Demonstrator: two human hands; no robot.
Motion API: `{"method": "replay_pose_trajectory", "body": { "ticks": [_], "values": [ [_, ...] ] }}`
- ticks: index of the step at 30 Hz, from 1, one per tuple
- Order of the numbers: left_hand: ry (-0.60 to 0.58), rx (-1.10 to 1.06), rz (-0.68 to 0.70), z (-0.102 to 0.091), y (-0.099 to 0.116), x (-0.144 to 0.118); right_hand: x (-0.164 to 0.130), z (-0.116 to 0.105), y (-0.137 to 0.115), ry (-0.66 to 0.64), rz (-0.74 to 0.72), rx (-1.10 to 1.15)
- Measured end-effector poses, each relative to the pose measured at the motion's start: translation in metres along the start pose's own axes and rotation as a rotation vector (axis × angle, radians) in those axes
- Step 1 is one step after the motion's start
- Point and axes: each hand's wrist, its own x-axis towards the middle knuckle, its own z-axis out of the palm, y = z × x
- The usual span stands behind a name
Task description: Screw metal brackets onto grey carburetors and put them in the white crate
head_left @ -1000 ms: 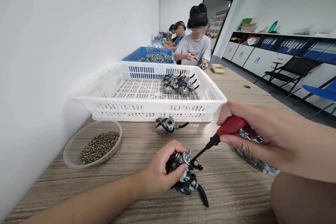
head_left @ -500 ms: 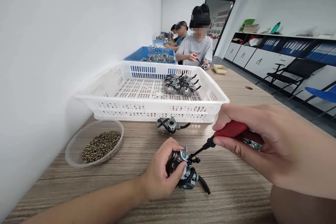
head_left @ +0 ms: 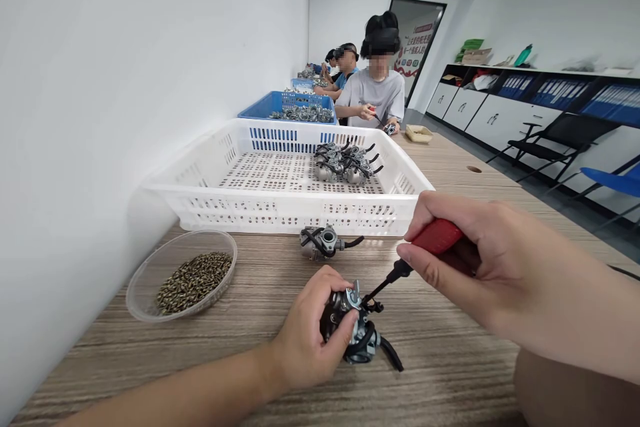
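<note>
Red-handled screwdriver (head_left: 423, 250) sits clamped in my right hand (head_left: 480, 267), its dark shaft slanting down and left to the carburetor (head_left: 353, 330). My left hand (head_left: 310, 340) has its grip closed around that carburetor, holding it on the wooden table (head_left: 450, 360) just below the tip. Another carburetor (head_left: 323, 242) lies near the white basket (head_left: 280, 210); a bowl of screws (head_left: 183, 280) sits well to the left.
</note>
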Motion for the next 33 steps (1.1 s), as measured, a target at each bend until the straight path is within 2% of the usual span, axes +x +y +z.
{"method": "replay_pose_trajectory", "body": {
  "ticks": [6,10,17,27,33],
  "values": [
    [-0.007,-0.023,0.017,0.0,-0.004,0.0,0.015,0.005,0.008,0.063,-0.054,-0.053],
    [-0.012,-0.022,0.0,-0.001,-0.003,0.001,0.013,-0.003,0.015,0.049,-0.098,-0.076],
    [0.001,-0.051,-0.081,0.0,-0.005,0.001,0.012,-0.013,0.025,0.14,-0.079,-0.079],
    [-0.034,-0.058,-0.147,0.0,-0.005,0.001,0.021,-0.001,0.022,0.069,-0.113,-0.029],
    [-0.031,-0.083,-0.117,0.001,-0.008,0.001,0.02,0.001,0.021,0.048,-0.12,-0.036]
  ]
}}
